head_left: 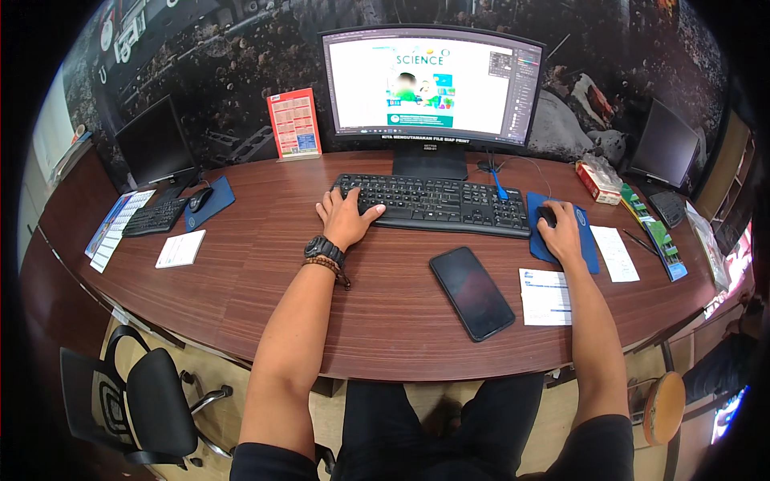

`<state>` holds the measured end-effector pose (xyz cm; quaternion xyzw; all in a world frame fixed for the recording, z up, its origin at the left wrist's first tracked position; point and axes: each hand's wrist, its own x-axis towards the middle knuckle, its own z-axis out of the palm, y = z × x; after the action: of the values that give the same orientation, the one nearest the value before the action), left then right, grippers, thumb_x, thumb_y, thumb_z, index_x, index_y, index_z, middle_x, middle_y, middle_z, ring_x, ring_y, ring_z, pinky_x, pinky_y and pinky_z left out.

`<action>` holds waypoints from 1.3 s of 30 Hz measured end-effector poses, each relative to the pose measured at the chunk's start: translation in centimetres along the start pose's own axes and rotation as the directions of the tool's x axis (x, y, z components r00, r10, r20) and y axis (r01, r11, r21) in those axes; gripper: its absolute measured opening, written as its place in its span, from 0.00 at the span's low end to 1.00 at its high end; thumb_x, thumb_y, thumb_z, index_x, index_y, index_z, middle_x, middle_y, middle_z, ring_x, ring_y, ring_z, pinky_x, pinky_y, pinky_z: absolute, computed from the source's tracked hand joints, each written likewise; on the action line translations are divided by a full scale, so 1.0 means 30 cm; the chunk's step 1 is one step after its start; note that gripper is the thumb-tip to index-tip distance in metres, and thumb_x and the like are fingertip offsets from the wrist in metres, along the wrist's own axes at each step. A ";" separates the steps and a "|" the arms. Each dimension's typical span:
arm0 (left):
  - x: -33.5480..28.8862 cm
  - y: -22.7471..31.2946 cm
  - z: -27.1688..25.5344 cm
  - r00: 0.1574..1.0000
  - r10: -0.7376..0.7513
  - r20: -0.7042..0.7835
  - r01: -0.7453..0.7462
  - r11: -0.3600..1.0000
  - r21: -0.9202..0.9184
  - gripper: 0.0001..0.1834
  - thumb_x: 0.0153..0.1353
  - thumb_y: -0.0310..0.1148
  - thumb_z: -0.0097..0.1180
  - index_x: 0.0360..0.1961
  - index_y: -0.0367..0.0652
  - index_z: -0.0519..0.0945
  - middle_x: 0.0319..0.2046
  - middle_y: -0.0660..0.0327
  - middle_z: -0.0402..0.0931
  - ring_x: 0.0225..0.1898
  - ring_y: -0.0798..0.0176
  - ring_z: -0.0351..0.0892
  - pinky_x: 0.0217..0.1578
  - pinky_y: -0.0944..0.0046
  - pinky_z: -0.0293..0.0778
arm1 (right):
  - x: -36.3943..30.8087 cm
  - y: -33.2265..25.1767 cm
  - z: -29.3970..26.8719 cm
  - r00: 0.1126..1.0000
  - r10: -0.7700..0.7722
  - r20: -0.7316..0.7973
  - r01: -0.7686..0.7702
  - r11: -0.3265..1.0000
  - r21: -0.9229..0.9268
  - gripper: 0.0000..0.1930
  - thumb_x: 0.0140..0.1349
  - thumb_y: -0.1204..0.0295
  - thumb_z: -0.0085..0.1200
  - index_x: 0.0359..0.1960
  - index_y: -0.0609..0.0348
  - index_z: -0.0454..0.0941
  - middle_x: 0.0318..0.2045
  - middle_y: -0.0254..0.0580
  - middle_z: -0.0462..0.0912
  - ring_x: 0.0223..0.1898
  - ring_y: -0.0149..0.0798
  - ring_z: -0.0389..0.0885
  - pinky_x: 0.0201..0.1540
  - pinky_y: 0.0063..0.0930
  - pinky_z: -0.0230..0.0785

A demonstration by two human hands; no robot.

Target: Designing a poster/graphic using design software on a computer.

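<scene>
My left hand [347, 220] rests with fingers spread on the left end of a black keyboard [433, 205]; a black watch [324, 250] and a beaded bracelet circle that wrist. To the right, my right hand [565, 236] lies curled over a black computer mouse [547, 215], which it mostly hides. The mouse sits on a blue mouse pad [589, 252]. Behind the keyboard stands a curved monitor [473, 88] showing a page layout with a green and white cover design in an editing program. Between my forearms a dark smartphone [472, 293] lies face up on the desk.
Beside my right forearm are a printed paper [545, 298] and a white slip [615, 254]. A red calendar [294, 124] stands left of the monitor. Further left are a second monitor [156, 143], a keyboard and a notepad [181, 248]. An office chair [160, 401] stands at lower left, a stool [665, 409] at lower right.
</scene>
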<state>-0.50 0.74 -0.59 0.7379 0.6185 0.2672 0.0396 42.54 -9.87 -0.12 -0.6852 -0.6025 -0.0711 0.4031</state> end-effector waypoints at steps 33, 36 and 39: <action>-0.002 0.008 -0.006 1.000 0.000 0.006 0.000 1.000 -0.016 0.44 0.61 0.64 0.57 0.67 0.41 0.70 0.68 0.34 0.56 0.73 0.34 0.44 0.69 0.32 0.36 | 0.003 0.018 0.008 1.000 0.014 -0.024 -0.014 1.000 -0.027 0.19 0.58 0.65 0.60 0.50 0.57 0.83 0.52 0.54 0.76 0.53 0.56 0.78 0.57 0.43 0.70; -0.001 0.009 -0.005 1.000 -0.002 0.003 0.002 1.000 -0.012 0.44 0.60 0.64 0.57 0.67 0.40 0.70 0.68 0.34 0.56 0.72 0.34 0.45 0.69 0.32 0.36 | 0.004 0.019 0.010 1.000 0.013 -0.027 -0.014 1.000 -0.028 0.19 0.58 0.65 0.61 0.50 0.58 0.83 0.52 0.54 0.76 0.53 0.56 0.77 0.57 0.43 0.70; -0.004 0.011 -0.006 1.000 0.001 -0.003 -0.001 1.000 -0.011 0.44 0.61 0.64 0.57 0.67 0.40 0.70 0.68 0.34 0.55 0.72 0.34 0.45 0.69 0.32 0.36 | 0.003 0.020 0.007 1.000 0.013 -0.025 -0.013 1.000 -0.027 0.18 0.58 0.65 0.61 0.49 0.58 0.83 0.52 0.54 0.76 0.53 0.56 0.77 0.57 0.43 0.70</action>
<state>-0.28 0.50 -0.35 0.7375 0.6168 0.2717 0.0428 43.01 -9.63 -0.49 -0.6935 -0.5919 -0.0852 0.4018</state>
